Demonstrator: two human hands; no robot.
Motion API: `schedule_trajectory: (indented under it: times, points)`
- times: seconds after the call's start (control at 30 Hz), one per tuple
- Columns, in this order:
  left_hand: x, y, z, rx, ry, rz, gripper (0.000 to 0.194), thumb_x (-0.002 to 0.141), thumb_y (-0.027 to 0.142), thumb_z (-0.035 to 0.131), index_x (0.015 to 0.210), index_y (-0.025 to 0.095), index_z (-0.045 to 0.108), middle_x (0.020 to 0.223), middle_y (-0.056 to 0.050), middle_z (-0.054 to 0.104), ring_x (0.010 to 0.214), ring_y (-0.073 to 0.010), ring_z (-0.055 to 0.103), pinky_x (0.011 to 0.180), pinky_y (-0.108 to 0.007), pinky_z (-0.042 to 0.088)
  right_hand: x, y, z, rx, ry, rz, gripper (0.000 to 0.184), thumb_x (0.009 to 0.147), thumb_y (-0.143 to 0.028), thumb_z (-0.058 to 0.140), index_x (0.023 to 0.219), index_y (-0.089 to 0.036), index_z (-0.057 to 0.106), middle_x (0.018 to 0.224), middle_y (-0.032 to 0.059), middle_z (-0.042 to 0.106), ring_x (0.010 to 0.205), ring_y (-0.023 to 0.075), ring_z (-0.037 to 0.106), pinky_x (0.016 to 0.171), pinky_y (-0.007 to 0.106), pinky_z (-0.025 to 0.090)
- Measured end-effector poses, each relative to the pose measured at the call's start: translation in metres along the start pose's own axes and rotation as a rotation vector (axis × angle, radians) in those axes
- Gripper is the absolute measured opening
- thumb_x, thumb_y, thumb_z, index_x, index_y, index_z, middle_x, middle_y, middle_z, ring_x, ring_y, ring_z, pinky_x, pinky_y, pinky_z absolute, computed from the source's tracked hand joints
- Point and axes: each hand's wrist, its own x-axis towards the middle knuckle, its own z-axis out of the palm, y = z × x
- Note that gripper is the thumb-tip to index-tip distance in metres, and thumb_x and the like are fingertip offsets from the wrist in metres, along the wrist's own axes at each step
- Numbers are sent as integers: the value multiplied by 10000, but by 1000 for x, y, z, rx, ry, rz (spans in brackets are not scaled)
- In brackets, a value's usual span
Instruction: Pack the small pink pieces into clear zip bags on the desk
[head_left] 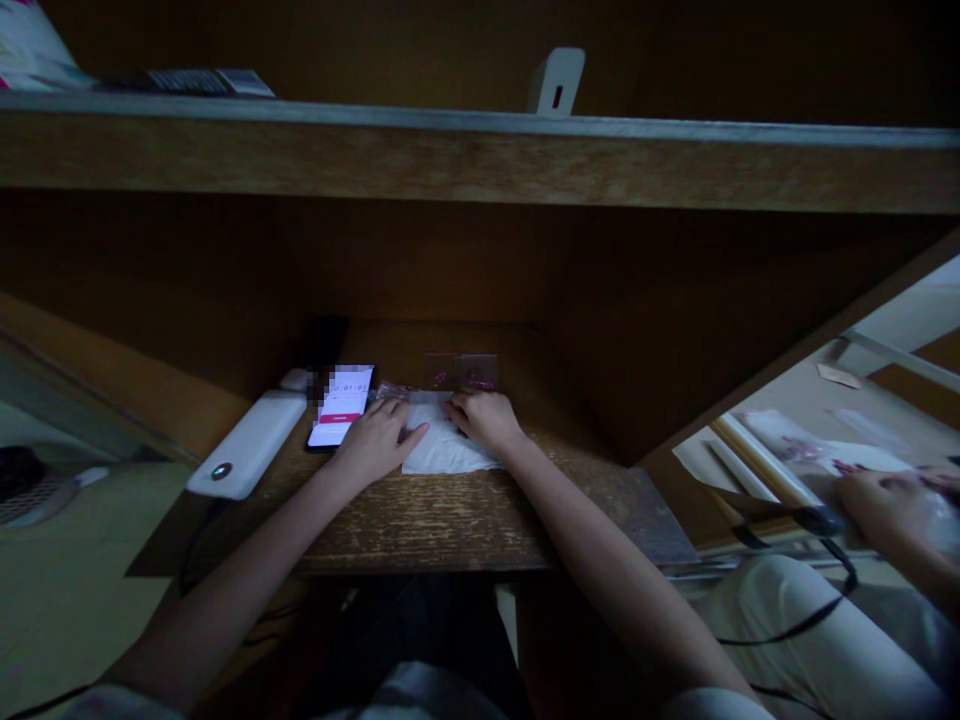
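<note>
My left hand (379, 442) rests on the left side of a crumpled white sheet (442, 450), possibly thin plastic or tissue, with its index finger stretched across it. My right hand (486, 420) has its curled fingers on the sheet's upper edge. A lit smartphone (341, 405) lies just left of my left hand, showing a timer-like display and a red bar. Behind the sheet stand two small clear packets (459, 372) with pink marks inside.
A white power bank (247, 445) lies on the wooden desk (420, 520) at left, with a dark object (324, 342) behind the phone. A wooden shelf (480, 160) runs overhead. At right, past a partition, a co-worker's hand (877, 495) works over papers.
</note>
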Motion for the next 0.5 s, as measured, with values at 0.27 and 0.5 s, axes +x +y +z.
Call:
schedule_trajectory:
  times: [0.27,0.5]
  points:
    - [-1,-12,-19,148,103,-131,213,877,343,414,888,171,538,902,-76,610,898,-230,557,798,-350,434,-1,1,3,50,60,15,371,918,-384,342,1039,-178,626,1078,110,620,908,212,599,751,285,428]
    - [-6,-20,-20,248,7,-172,346,879,401,395,1055,139,537,1044,-132,590,950,-277,566,821,-398,422,-3,6,-3,111,124,17,353,904,-418,365,1018,-206,623,1039,82,630,847,190,598,658,257,396]
